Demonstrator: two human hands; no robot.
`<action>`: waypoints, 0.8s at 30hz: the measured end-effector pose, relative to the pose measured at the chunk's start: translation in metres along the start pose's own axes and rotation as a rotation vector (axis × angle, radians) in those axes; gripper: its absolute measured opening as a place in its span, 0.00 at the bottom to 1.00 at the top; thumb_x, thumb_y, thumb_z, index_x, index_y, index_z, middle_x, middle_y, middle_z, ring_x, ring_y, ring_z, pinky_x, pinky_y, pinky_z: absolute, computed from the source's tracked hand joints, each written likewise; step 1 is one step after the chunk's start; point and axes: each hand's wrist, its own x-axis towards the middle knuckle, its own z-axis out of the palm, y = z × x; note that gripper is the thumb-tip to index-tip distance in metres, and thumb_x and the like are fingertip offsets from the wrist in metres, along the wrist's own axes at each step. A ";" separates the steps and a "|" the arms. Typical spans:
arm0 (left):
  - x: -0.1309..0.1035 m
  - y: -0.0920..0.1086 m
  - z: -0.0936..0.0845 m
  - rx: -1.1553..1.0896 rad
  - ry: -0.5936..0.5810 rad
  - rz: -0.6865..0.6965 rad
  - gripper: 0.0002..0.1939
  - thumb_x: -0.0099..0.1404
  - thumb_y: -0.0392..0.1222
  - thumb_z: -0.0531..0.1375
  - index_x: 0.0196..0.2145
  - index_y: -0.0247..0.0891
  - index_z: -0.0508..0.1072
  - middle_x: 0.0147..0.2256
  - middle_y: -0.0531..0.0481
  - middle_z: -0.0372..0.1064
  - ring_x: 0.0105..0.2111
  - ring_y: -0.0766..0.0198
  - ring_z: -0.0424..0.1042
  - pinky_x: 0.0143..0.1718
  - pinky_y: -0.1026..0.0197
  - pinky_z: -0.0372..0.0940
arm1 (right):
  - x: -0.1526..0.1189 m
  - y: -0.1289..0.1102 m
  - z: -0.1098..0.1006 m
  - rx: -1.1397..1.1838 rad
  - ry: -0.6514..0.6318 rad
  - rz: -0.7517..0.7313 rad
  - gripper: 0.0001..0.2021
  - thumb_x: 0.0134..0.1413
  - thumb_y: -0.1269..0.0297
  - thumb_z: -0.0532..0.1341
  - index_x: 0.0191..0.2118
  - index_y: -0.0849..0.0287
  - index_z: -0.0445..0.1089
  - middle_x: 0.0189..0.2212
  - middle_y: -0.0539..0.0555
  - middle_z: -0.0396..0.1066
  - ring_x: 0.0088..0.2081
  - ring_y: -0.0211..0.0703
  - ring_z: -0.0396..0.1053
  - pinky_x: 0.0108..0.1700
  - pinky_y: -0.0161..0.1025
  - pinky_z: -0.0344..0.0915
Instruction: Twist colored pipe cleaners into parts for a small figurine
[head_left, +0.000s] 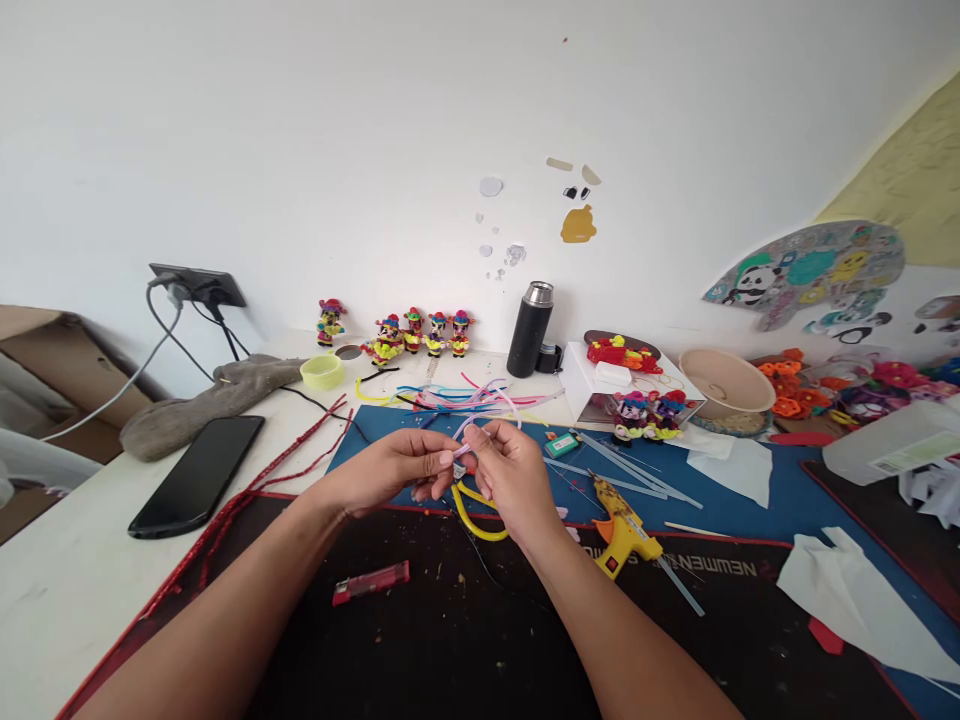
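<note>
White wall behind cluttered black mat (pixel 450 640); both hands' grip (pixel 457 462) pinched on pink pipe cleaner (pixel 480 412).

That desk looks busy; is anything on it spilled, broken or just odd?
Nothing looks broken. The black mat is flecked with small scraps, and white paper pieces lie loose at its right end. The yellow glue gun lies on its side. Both hands, left hand and right hand, pinch a pale pink strip.

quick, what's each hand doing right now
Left hand: fingertips pinched shut on the pink pipe cleaner.
Right hand: pinched shut on the same pink pipe cleaner, above the black mat.
</note>
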 end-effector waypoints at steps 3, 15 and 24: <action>0.001 0.000 -0.001 0.036 0.009 0.008 0.21 0.66 0.57 0.69 0.40 0.32 0.80 0.26 0.48 0.75 0.21 0.69 0.66 0.24 0.66 0.59 | 0.001 0.001 -0.001 -0.022 0.009 -0.014 0.22 0.55 0.43 0.71 0.29 0.57 0.68 0.16 0.45 0.67 0.13 0.30 0.52 0.15 0.31 0.45; 0.004 -0.001 0.009 0.043 0.111 -0.012 0.24 0.65 0.60 0.68 0.42 0.34 0.79 0.25 0.46 0.77 0.19 0.65 0.70 0.23 0.66 0.64 | 0.001 -0.001 -0.003 -0.121 0.069 -0.027 0.24 0.54 0.39 0.70 0.29 0.56 0.67 0.15 0.43 0.61 0.14 0.33 0.52 0.16 0.33 0.48; 0.000 0.008 0.018 0.559 0.182 0.148 0.13 0.73 0.46 0.60 0.35 0.37 0.81 0.28 0.50 0.77 0.26 0.63 0.73 0.31 0.66 0.65 | 0.004 -0.001 -0.008 -0.135 0.101 -0.058 0.24 0.55 0.40 0.71 0.29 0.56 0.66 0.14 0.41 0.55 0.14 0.32 0.51 0.17 0.33 0.44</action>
